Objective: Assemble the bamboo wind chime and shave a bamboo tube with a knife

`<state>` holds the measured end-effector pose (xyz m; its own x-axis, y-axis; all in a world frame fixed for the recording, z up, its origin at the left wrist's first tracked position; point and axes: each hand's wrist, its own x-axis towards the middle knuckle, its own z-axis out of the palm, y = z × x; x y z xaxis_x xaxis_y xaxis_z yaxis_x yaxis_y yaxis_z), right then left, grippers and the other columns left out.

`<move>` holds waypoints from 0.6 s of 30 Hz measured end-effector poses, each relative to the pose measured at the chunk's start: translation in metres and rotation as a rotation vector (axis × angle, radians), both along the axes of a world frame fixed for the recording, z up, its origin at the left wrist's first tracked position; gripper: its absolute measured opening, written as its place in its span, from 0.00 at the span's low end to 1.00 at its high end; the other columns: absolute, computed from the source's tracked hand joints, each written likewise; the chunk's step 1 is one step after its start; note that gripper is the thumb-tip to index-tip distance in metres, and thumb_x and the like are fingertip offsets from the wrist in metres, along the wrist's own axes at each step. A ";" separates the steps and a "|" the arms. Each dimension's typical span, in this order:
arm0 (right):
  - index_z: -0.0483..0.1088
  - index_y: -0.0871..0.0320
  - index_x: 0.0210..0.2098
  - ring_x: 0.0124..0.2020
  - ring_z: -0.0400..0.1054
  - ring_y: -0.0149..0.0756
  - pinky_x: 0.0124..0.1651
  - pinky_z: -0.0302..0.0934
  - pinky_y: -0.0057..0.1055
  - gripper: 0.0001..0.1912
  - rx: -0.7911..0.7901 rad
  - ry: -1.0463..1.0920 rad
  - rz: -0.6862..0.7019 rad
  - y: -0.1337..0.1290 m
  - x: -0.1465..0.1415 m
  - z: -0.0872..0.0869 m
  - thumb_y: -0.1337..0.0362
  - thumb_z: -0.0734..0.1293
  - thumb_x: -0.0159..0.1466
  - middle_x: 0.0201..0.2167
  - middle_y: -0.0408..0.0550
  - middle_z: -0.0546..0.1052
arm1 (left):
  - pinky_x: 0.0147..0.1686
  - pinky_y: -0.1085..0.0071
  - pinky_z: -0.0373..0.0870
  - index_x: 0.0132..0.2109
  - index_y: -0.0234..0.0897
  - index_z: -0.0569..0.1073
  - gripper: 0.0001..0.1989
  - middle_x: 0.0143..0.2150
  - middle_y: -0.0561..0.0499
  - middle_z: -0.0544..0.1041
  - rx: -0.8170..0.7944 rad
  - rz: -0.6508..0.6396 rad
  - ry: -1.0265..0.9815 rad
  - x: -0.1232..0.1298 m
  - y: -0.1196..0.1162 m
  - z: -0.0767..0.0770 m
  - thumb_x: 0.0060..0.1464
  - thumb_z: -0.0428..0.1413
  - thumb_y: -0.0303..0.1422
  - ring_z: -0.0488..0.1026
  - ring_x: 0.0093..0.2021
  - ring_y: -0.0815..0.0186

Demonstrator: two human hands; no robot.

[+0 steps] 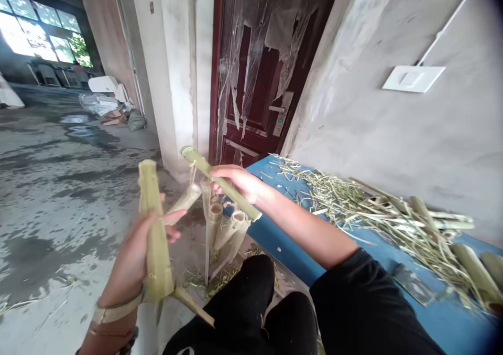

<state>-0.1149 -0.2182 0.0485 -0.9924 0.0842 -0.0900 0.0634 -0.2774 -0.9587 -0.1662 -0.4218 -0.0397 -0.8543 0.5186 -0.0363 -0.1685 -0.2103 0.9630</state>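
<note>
Holding two bamboo slats: one left slat [159,258] in the left hand [135,242], one right slat [232,191] in the right hand [240,182]. Showing at least four slim tubes [214,224] below the latter, overlapping too much for exact counting. Seeing two thick tubes [474,271] by the wall-side edge of one blue surface [283,242], plus one door [257,90] and one switch plate [413,78].

Black's the colour on show!
Short black sleeve [365,297], black trousers [251,292], pale band [118,311] circling the left wrist [128,276], dark bracelet [131,342] beside it.
</note>
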 end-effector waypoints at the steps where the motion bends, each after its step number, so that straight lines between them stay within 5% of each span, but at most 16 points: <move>1: 0.66 0.63 0.28 0.18 0.65 0.24 0.22 0.63 0.17 0.06 -0.015 -0.021 0.015 -0.003 -0.004 -0.002 0.74 0.60 0.62 0.17 0.41 0.69 | 0.32 0.75 0.74 0.62 0.45 0.59 0.25 0.53 0.46 0.71 0.051 -0.017 -0.022 -0.001 0.003 0.006 0.59 0.51 0.42 0.75 0.36 0.66; 4: 0.65 0.62 0.30 0.21 0.69 0.27 0.23 0.66 0.20 0.07 -0.069 -0.085 0.050 -0.013 -0.016 -0.008 0.71 0.59 0.63 0.19 0.44 0.72 | 0.47 0.64 0.72 0.62 0.43 0.58 0.26 0.57 0.45 0.67 0.233 -0.099 -0.095 -0.007 0.015 0.017 0.59 0.50 0.42 0.68 0.54 0.58; 7: 0.65 0.61 0.30 0.22 0.70 0.28 0.23 0.67 0.22 0.06 -0.118 -0.083 0.088 -0.018 -0.022 -0.014 0.69 0.60 0.64 0.20 0.44 0.72 | 0.52 0.53 0.67 0.63 0.46 0.55 0.27 0.56 0.45 0.69 0.266 -0.185 -0.194 -0.019 0.023 0.019 0.59 0.49 0.42 0.65 0.57 0.55; 13: 0.68 0.59 0.40 0.26 0.70 0.26 0.32 0.68 0.23 0.10 0.044 0.041 0.241 -0.028 -0.027 -0.029 0.74 0.62 0.60 0.25 0.41 0.74 | 0.47 0.55 0.70 0.63 0.44 0.57 0.24 0.46 0.49 0.75 0.220 -0.263 -0.296 -0.024 0.026 0.029 0.62 0.42 0.42 0.73 0.47 0.58; 18: 0.65 0.56 0.48 0.26 0.69 0.29 0.27 0.67 0.25 0.18 0.503 0.039 0.139 -0.033 -0.036 -0.039 0.74 0.63 0.59 0.30 0.40 0.74 | 0.38 0.60 0.74 0.52 0.33 0.69 0.20 0.30 0.51 0.75 0.117 -0.185 -0.182 -0.019 0.023 0.029 0.59 0.48 0.41 0.75 0.33 0.59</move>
<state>-0.1514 -0.2508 0.0097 -0.9991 -0.0247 -0.0352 0.0287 0.2268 -0.9735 -0.1856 -0.3984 -0.0109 -0.7296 0.6748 -0.1107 -0.3819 -0.2678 0.8845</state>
